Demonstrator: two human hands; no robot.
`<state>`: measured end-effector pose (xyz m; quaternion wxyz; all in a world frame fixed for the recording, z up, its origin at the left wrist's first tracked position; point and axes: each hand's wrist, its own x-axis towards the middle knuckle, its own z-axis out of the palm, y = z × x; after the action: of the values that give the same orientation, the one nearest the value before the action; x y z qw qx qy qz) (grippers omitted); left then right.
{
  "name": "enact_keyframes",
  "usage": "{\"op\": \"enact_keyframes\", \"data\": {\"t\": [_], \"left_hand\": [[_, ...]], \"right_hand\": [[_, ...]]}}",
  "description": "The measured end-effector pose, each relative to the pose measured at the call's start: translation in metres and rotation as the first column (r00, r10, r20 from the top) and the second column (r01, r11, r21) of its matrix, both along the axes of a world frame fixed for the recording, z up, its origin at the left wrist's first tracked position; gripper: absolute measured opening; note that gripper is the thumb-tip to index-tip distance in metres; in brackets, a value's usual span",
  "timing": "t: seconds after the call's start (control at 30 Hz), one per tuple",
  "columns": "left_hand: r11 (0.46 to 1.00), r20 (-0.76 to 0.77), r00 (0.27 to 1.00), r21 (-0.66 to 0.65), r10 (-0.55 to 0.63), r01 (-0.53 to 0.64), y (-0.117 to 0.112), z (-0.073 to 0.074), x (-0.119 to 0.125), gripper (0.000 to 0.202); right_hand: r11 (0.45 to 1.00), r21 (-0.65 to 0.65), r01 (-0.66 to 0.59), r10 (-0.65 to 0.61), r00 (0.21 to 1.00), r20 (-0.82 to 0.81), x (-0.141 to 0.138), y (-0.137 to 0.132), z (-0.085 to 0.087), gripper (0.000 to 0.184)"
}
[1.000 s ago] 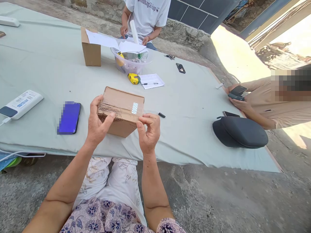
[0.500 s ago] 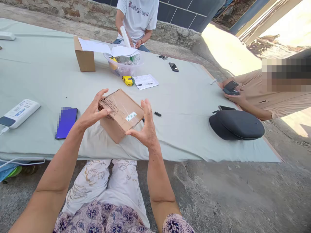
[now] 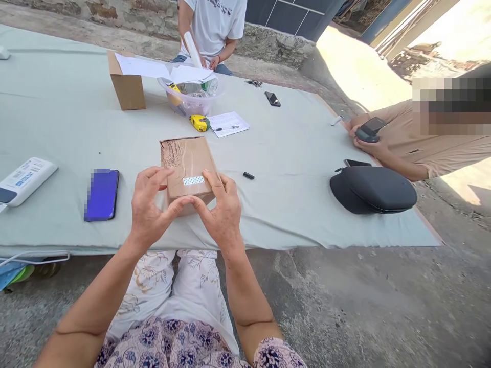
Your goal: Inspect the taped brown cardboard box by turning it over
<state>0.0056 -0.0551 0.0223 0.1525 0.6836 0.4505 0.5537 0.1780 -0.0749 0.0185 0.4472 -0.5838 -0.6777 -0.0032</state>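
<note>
In front of me on the cloth-covered table sits a brown cardboard box [image 3: 192, 158]. Dark scribbled lines mark its top left part, clear tape runs over the top, and a blue-and-white patterned sticker [image 3: 193, 180] lies near its front edge. My left hand [image 3: 153, 204] is curved about the front left corner, its thumb at the front edge. My right hand [image 3: 220, 207] grips the front right corner, with fingers on the top and side. Both thumb tips meet at the middle of the front edge.
Around the box are a phone [image 3: 102, 195], a white power bank [image 3: 28, 180], a small black cap [image 3: 248, 175], a yellow tape measure [image 3: 199, 122], a paper sheet [image 3: 230, 125] and a black case [image 3: 374, 190]. Farther back stand a plastic basin [image 3: 192, 105] and another box [image 3: 128, 92]. Two people sit nearby.
The box has turned so its front edge faces me and sits lower on the table. Both hands have moved from its sides to the front corners, thumbs coming together.
</note>
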Motion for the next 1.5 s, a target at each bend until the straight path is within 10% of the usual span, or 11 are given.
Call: {"op": "enact_keyframes", "data": {"t": [0.4,0.53,0.63,0.9,1.07,1.17,1.5], "left_hand": [[0.978,0.150,0.974,-0.098,-0.167,0.183,0.024,-0.005,-0.020,0.022],[0.994,0.106,0.994,-0.109,-0.011,0.023,0.033,0.003,-0.016,0.026],[0.991,-0.033,0.993,-0.053,0.117,-0.119,0.025,0.006,-0.012,0.033],[0.951,-0.088,0.985,-0.284,-0.151,0.120,0.016,0.001,-0.022,0.077],[0.943,-0.056,0.975,-0.273,-0.213,0.190,0.029,0.001,-0.027,0.072],[0.937,-0.002,0.969,-0.255,-0.248,0.239,0.036,0.001,-0.032,0.064],[0.985,0.042,0.995,-0.145,-0.088,0.093,0.030,0.003,-0.016,0.038]], "right_hand": [[0.963,0.120,-0.241,0.254,0.961,-0.110,0.006,-0.008,-0.001,0.030],[0.964,0.133,-0.231,0.241,0.969,-0.062,-0.011,-0.005,-0.004,0.029],[0.974,0.126,-0.187,0.194,0.980,-0.042,-0.026,-0.003,-0.004,0.030],[0.992,0.019,-0.125,0.125,0.992,0.023,-0.045,-0.001,0.003,0.033],[0.982,0.082,-0.171,0.172,0.985,-0.007,-0.027,-0.002,0.018,0.028],[0.972,0.232,0.034,0.000,0.990,-0.142,-0.002,0.004,0.021,0.025],[0.989,0.145,-0.023,0.060,0.964,-0.258,0.017,0.024,-0.016,0.020]]}}
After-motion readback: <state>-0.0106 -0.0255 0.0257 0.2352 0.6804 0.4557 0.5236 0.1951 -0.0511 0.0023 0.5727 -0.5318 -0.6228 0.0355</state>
